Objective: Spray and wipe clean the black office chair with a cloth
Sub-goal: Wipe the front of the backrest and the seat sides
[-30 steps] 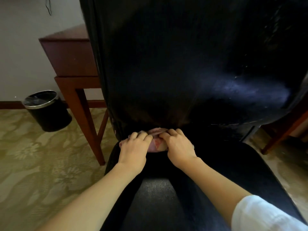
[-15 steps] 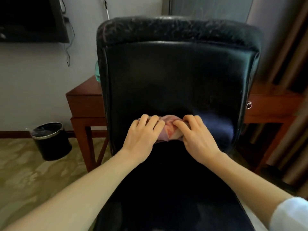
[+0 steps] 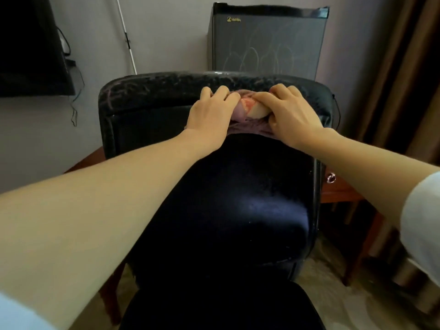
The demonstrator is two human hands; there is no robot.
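The black office chair [image 3: 238, 210] faces me, with its padded backrest filling the middle of the view and its cracked top edge [image 3: 154, 89] at the upper centre. A bunched pink and purple cloth [image 3: 247, 110] lies against the top of the backrest. My left hand [image 3: 209, 115] grips the cloth's left side with bent fingers. My right hand [image 3: 292, 115] grips its right side, fingers curled over it and the thumb tucked below. Both arms reach forward over the seat. No spray bottle shows.
A dark mini fridge [image 3: 266, 44] stands behind the chair on a wooden desk [image 3: 340, 194]. A black TV [image 3: 28, 48] hangs on the wall at left, beside a white pole [image 3: 126, 36]. Brown curtains [image 3: 409, 67] hang at right. Patterned carpet covers the floor.
Both hands have slid the cloth up the backrest, from the crease above the seat to the top edge. The view has risen with them.
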